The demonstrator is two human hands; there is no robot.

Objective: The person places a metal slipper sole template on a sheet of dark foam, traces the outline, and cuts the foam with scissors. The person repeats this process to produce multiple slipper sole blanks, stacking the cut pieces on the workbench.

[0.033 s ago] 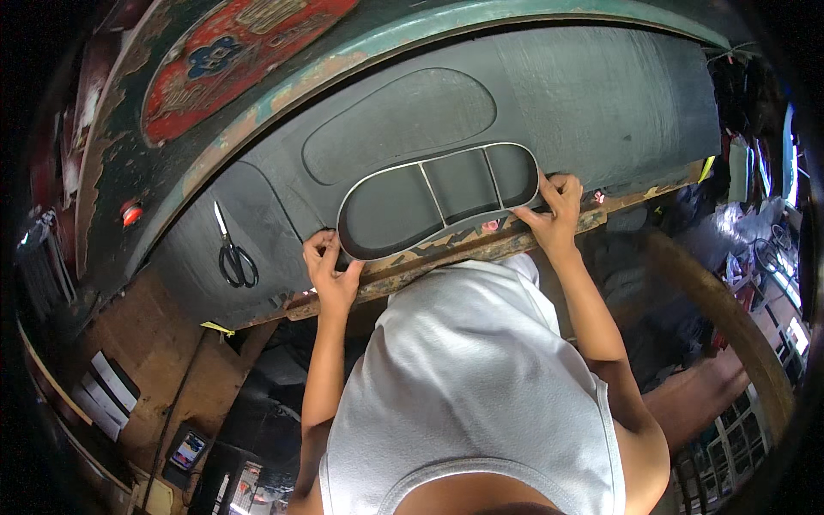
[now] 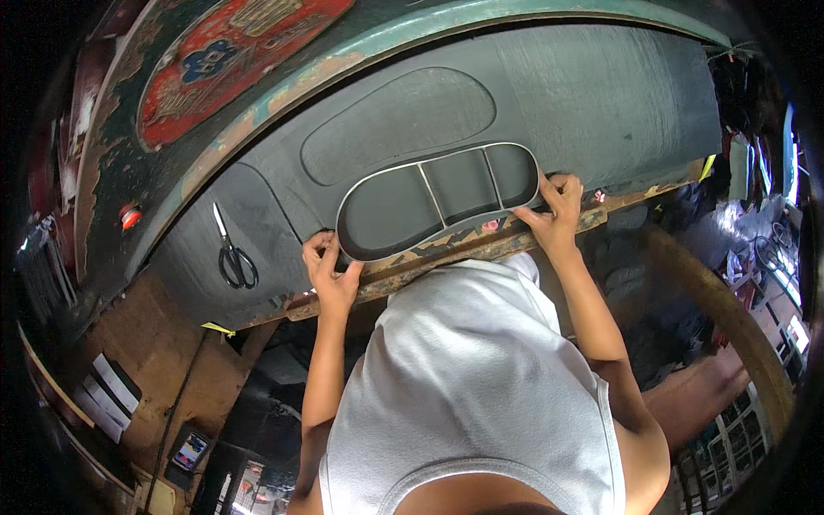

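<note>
A sole-shaped metal cutting die (image 2: 433, 196) with two crossbars lies on a dark grey sheet (image 2: 601, 94), along its near edge. At the die's left end, my left hand (image 2: 330, 268) is closed on the rim, thumb and fingers on the outside. My right hand (image 2: 556, 216) grips the rounded right end between thumb and fingers. Just beyond the die, a similar sole-shaped outline (image 2: 399, 124) is cut into the sheet. Part of another curved cut shows to the left. Black-handled scissors (image 2: 233, 262) lie on the sheet left of my left hand, blades pointing away.
A worn wooden edge (image 2: 412, 260) runs along the sheet's near side. Beyond the sheet arches a chipped green machine part (image 2: 481, 15), with a red embossed panel (image 2: 206, 77) at upper left. A red knob (image 2: 129, 215) sits on the machine's left side.
</note>
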